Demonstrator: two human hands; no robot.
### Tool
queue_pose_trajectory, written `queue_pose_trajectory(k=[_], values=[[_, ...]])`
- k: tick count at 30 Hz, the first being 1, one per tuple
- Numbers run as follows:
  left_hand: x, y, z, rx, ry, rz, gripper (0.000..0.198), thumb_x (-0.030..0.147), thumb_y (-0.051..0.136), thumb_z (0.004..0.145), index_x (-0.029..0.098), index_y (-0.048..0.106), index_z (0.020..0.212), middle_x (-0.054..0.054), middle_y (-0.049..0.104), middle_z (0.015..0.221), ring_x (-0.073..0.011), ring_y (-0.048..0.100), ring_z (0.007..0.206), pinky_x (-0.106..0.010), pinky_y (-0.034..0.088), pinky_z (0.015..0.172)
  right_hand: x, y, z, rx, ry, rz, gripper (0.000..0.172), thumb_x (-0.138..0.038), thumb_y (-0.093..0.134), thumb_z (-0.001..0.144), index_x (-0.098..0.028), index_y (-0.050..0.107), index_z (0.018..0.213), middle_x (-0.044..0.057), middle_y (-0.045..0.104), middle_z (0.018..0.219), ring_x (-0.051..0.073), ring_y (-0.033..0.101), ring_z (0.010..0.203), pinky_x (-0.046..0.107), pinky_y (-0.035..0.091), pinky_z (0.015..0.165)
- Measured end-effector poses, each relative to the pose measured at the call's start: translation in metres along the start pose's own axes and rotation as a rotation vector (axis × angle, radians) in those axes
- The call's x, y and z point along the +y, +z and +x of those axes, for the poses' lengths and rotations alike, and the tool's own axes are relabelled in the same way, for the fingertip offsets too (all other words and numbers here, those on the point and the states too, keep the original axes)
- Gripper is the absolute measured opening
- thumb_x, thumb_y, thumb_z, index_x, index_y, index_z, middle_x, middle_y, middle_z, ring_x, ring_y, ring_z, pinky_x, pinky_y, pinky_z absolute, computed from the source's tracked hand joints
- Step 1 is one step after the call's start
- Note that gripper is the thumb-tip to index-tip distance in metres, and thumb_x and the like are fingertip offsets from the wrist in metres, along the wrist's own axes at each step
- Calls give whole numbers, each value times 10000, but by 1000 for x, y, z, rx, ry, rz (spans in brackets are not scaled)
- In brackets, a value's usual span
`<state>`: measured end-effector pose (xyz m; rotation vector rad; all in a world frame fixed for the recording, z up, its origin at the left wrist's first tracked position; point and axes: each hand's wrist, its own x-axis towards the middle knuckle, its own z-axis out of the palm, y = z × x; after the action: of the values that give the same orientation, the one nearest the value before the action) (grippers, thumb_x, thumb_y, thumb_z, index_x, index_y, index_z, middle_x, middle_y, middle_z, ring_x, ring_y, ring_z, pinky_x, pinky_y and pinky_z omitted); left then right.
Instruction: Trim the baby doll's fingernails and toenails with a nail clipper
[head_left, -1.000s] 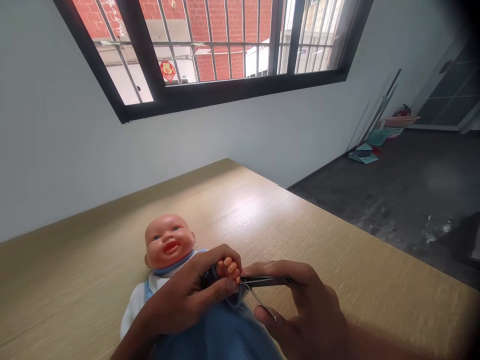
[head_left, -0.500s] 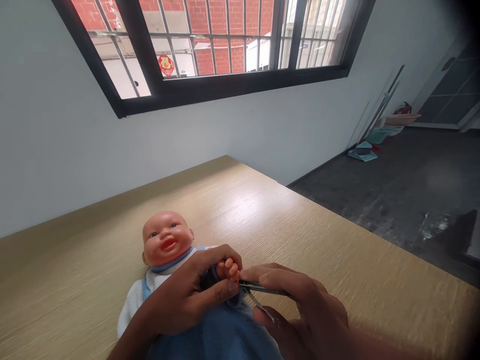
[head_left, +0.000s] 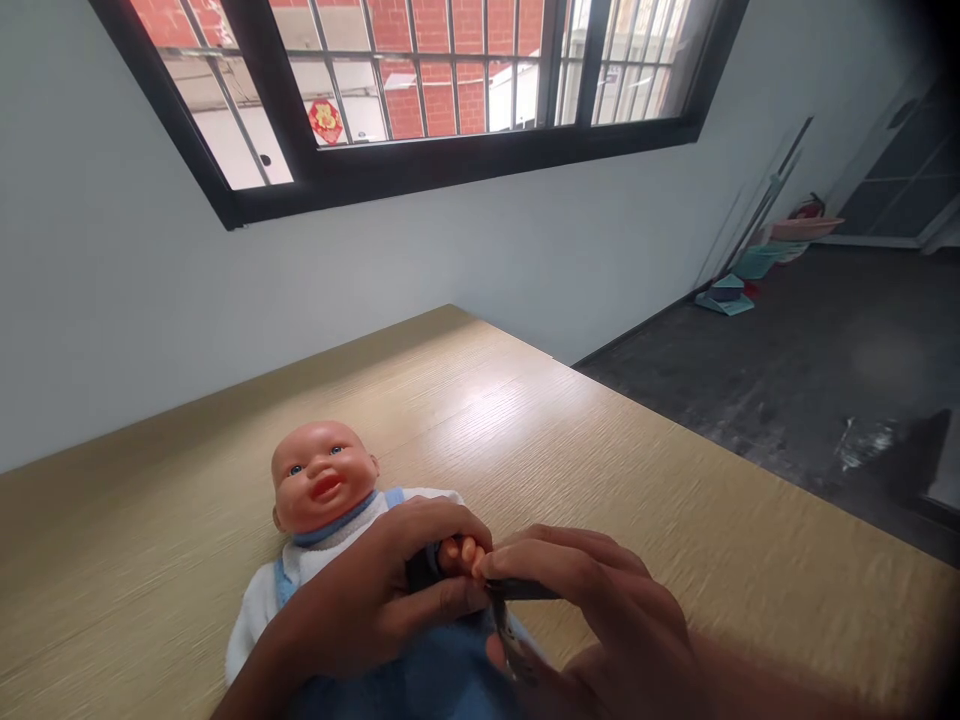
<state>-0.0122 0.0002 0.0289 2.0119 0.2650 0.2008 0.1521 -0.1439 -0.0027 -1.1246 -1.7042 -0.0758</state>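
A baby doll [head_left: 322, 478] lies on its back on the wooden table, dressed in a white top and blue overalls. My left hand [head_left: 405, 580] wraps over its body, holding a small limb [head_left: 459, 556] between thumb and fingers. Rounded digits poke out of a dark cuff there; whether it is a hand or a foot I cannot tell. My right hand [head_left: 600, 610] grips a metal nail clipper [head_left: 510, 635], its lever swung away from the body. The clipper's tip is at the doll's digits, partly hidden by my fingers.
The table [head_left: 637, 470] reaches a corner near the pale wall. Above is a barred window [head_left: 450, 160] with a dark frame. Off the right edge lies the dark floor [head_left: 712, 390], with a dustpan [head_left: 726, 296] and a pink basin [head_left: 806, 229] by the wall.
The clipper has tilted in my right hand, its lever now pointing more steeply down. Both hands stay close together at the doll's limb. The view has shifted slightly.
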Motion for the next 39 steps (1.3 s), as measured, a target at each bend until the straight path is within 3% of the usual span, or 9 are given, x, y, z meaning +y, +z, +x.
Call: queue_pose_trajectory(k=[6,10,15,20,24,30,33,36,39], values=[[-1,-1,1,-4,-7,-17,121,314,643,977,220,671,1048,-12,671,979,-174,596,922,-298,464,849,0,-5,11,-103,-172,-90,287,-169,536,1053,-160,453,1328,69,796,924,217,791,819,320,648,727],[-1,-1,1,-4,8,-34,108,303,651,984,217,674,1044,-5,674,985,-163,592,919,-287,460,857,1,0,5,-94,-247,-97,319,-157,562,1050,-130,484,1358,101,797,1011,234,782,914,358,658,821],[-2,-1,1,7,35,-31,84,272,654,994,221,665,1059,7,675,988,-145,596,920,-262,463,857,2,8,-6,-4,-139,-124,274,-292,675,1010,-290,650,1283,25,776,1091,222,764,974,351,664,837],[-3,0,0,15,61,-25,136,154,644,956,233,661,1066,23,681,989,-127,596,904,-242,461,828,-2,7,3,-40,-181,-152,184,-381,676,1016,-277,714,1164,33,764,1060,210,740,989,325,654,821],[-4,1,-2,24,52,-25,178,125,637,934,236,665,1071,27,678,981,-131,604,914,-250,466,846,-3,3,7,-76,-272,-196,126,-315,624,1056,-258,726,1105,22,768,1037,176,732,969,289,637,839],[-4,2,-2,30,62,-35,204,101,633,924,237,667,1073,34,676,976,-125,608,916,-242,468,851,-3,5,9,-76,-311,-179,283,-84,462,1088,-173,724,1030,23,791,987,149,730,911,271,614,871],[-4,1,-1,23,57,-38,168,119,634,936,232,664,1057,32,671,974,-125,606,916,-241,466,844,-3,11,7,59,-341,-160,335,-114,433,1107,-197,719,953,0,794,944,132,733,847,247,608,853],[-3,0,-1,7,57,-20,103,213,652,976,229,672,1076,16,679,997,-138,615,936,-255,470,862,-5,13,2,189,-221,-60,173,-236,515,1107,-173,674,1081,22,798,948,151,747,841,261,633,837],[-3,-1,-3,16,83,-12,155,282,635,1008,232,668,1151,-4,693,1062,-160,631,995,-274,478,910,-8,6,-1,131,-64,-46,220,-280,611,1073,-159,594,1257,27,796,1017,149,751,925,233,635,886]])
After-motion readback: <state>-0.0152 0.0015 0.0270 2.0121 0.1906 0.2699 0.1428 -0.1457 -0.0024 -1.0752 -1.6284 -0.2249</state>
